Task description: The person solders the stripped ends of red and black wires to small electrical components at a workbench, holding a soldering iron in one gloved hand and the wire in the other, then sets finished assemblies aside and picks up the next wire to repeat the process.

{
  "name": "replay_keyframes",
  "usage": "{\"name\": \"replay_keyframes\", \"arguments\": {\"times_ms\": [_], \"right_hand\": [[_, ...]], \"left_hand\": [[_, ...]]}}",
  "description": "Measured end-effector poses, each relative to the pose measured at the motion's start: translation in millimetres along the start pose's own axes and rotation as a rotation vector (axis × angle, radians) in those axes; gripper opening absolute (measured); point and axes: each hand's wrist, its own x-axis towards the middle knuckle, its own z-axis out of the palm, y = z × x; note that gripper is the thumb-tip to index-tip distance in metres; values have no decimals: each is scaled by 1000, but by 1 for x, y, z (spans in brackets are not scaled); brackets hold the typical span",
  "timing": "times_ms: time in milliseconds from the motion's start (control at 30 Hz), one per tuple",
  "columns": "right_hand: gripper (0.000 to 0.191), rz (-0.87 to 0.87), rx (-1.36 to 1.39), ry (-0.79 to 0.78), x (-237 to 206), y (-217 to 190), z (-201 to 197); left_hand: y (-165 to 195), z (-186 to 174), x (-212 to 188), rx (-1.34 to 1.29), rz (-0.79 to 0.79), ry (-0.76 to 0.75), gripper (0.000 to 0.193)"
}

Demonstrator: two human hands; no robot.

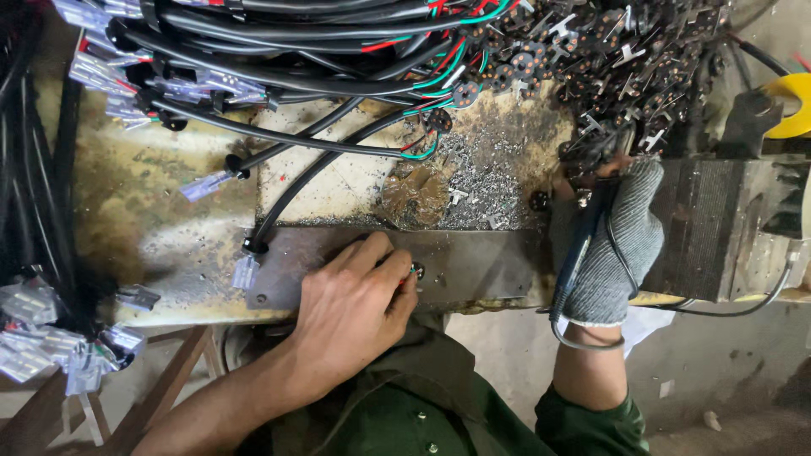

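My bare left hand [355, 304] rests on a dark metal plate [473, 262] at the bench's front edge, its fingertips pinching a small round metal part [417, 271]. My right hand [612, 245], in a grey knitted glove, grips a dark-handled tool [581, 245] with a cable, its tip among small black connectors [591, 156]. Black cables [287, 80] with red and green wires lie across the far side of the bench.
A heap of black round connectors with metal pins [608, 59] fills the upper right. Metal shavings [481, 181] and brown residue [414, 196] cover the bench centre. A ribbed metal block [718, 228] stands right, a yellow part [794, 101] beyond. Clear-sleeved terminals [51, 338] hang at left.
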Motion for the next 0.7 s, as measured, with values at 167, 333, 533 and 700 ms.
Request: {"name": "replay_keyframes", "arguments": {"times_ms": [167, 333, 533, 700], "right_hand": [[45, -23, 139, 86, 13, -7, 0], [37, 57, 374, 36, -23, -17, 2], [48, -79, 417, -183, -70, -61, -2], [34, -13, 514, -309, -52, -63, -27]], "left_hand": [[0, -2, 0, -1, 9, 1, 14], [-3, -1, 4, 7, 8, 8, 14], [-5, -1, 2, -11, 29, 11, 15], [-3, -5, -2, -10, 43, 28, 14]]}}
